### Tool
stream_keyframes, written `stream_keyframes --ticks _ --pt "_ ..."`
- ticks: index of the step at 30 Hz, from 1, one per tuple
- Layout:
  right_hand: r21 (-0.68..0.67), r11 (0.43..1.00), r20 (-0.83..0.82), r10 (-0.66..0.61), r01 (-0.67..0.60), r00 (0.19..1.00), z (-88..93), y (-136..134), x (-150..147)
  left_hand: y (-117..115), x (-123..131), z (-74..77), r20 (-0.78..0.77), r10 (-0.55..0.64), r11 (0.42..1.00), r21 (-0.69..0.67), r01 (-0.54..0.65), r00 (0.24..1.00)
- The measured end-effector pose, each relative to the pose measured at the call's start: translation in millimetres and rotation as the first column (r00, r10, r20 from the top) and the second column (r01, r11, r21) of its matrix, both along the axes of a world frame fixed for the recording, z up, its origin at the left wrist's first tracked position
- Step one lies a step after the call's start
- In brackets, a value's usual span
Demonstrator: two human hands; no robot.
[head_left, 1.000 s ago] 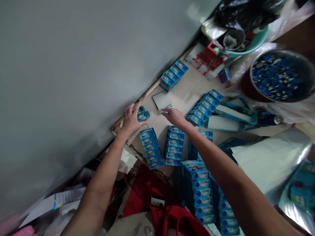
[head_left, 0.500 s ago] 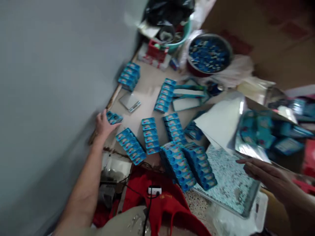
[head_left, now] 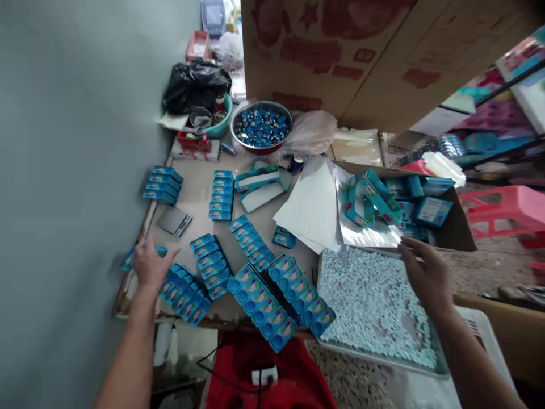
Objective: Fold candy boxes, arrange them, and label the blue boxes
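Observation:
My left hand is at the table's left edge, beside the wall, slightly blurred. Its fingers and thumb reach around small blue packs, which show on both sides of the hand; the contact is partly hidden. Just beyond it lies a small digital scale. Rows of blue packs stand nearby, and two longer rows with round blue ends are at the front edge. My right hand hovers over the right side of a metal tray of pale blue pieces, fingers extended, holding nothing visible.
An open carton holding blue boxes stands behind the tray, with white sheets beside it. Farther back are a bowl of blue-and-silver pieces, a black plastic bag and a large cardboard box. A pink stool is at right.
The camera view has turned and lifted, showing more of the back and right. My left hand stays by the blue packs near the scale. My right hand remains above the tray.

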State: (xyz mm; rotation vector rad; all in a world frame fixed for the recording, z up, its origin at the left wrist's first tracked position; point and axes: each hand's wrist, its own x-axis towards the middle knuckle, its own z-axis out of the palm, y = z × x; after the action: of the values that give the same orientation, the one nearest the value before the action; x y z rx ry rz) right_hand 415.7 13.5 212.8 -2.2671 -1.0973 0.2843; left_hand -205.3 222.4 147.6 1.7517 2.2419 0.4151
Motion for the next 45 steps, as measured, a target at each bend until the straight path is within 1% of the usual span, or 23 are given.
stream_keyframes --ticks 2,4,6,8,9,11,13,15,18,20,23,26,30,33,35,36,37,38,39,40,41,43,45 --pt "0.12 0.992 -0.002 0.025 -0.025 1.0 7.7 46 -32 1 25 1.1 -0.041 -0.049 0.999 0.016 0.049 0.998" --pt "0.215 0.965 -0.039 0.163 -0.151 0.986 11.3 108 -69 0 45 -0.5 -0.093 -0.112 0.993 0.02 0.115 0.989" --pt "0.224 0.922 -0.039 0.333 -0.317 0.942 9.3 187 -104 -2 56 -4.1 -0.15 -0.176 0.982 0.042 0.184 0.973" --pt "0.239 0.84 0.046 0.491 -0.487 0.87 1.9 276 -131 -3 54 -8.8 -0.204 -0.226 0.964 0.097 0.249 0.953" --pt "0.202 0.804 0.101 0.551 -0.559 0.828 -3.6 322 -141 -3 48 -11.2 -0.228 -0.244 0.952 0.13 0.277 0.943" --pt "0.06 0.771 0.171 0.618 -0.634 0.767 -18.0 408 -154 -2 26 -15.3 -0.26 -0.265 0.927 0.196 0.319 0.929" --pt "-0.136 0.761 0.216 0.648 -0.634 0.731 -36.2 479 -162 -1 -2 -18.2 -0.273 -0.27 0.902 0.265 0.342 0.923" --pt "-0.279 0.735 0.216 0.675 -0.618 0.706 -56.6 530 -168 -1 -31 -19.5 -0.277 -0.243 0.884 0.33 0.33 0.929" --pt "-0.4 0.666 0.132 0.722 -0.63 0.68 -84.1 567 -175 -4 -64 -19.2 -0.26 -0.17 0.903 0.346 0.256 0.951" --pt "-0.416 0.656 0.093 0.719 -0.629 0.688 -96.2 575 -177 -6 -75 -18.9 -0.226 -0.127 0.929 0.313 0.195 0.966" --pt "-0.347 0.737 0.091 0.641 -0.579 0.762 -102.6 576 -176 -8 -81 -19.8 -0.173 -0.106 0.943 0.296 0.154 0.979" --pt "-0.251 0.835 0.045 0.515 -0.489 0.856 -98.1 574 -170 -6 -82 -23.3 -0.138 -0.116 0.938 0.31 0.154 0.984" --pt "-0.07 0.941 -0.169 0.317 -0.332 0.933 -80.3 563 -168 13 -85 -33.2 -0.082 -0.146 0.911 0.377 0.166 0.986" --pt "0.04 0.957 -0.286 0.287 -0.288 0.914 -62.6 539 -189 34 -65 -36.7 0.106 -0.146 0.895 0.438 0.086 0.984" --pt "0.072 0.937 -0.347 0.345 -0.342 0.872 -54.8 508 -223 44 -29 -30.8 0.378 -0.066 0.929 0.361 -0.082 0.923" --pt "0.079 0.914 -0.374 0.397 -0.398 0.838 -53.0 488 -244 47 -6 -25.7 0.559 0.02 0.946 0.256 -0.196 0.829" --pt "0.082 0.882 -0.387 0.457 -0.464 0.801 -52.6 466 -269 48 18 -20.2 0.75 0.101 0.949 0.124 -0.29 0.654" --pt "0.08 0.837 -0.382 0.527 -0.541 0.759 -53.2 441 -294 49 43 -15.4 0.887 0.153 0.944 0.0 -0.33 0.436" --pt "0.064 0.779 -0.333 0.606 -0.624 0.722 -54.4 416 -319 49 64 -12.2 0.958 0.181 0.952 -0.114 -0.284 0.224" --pt "0.031 0.72 -0.287 0.671 -0.693 0.684 -55.7 391 -343 49 82 -11.0 0.976 0.212 0.954 -0.195 -0.228 0.053" --pt "-0.019 0.659 -0.259 0.723 -0.752 0.64 -56.9 367 -365 48 95 -11.7 0.966 0.245 0.95 -0.255 -0.182 -0.078" --pt "-0.125 0.533 -0.241 0.802 -0.837 0.547 -58.7 326 -402 38 104 -16.2 0.932 0.269 0.927 -0.319 -0.196 -0.242" --pt "-0.182 0.397 -0.289 0.853 -0.9 0.435 -60.3 296 -430 17 97 -21.0 0.9 0.282 0.874 -0.384 -0.298 -0.332"
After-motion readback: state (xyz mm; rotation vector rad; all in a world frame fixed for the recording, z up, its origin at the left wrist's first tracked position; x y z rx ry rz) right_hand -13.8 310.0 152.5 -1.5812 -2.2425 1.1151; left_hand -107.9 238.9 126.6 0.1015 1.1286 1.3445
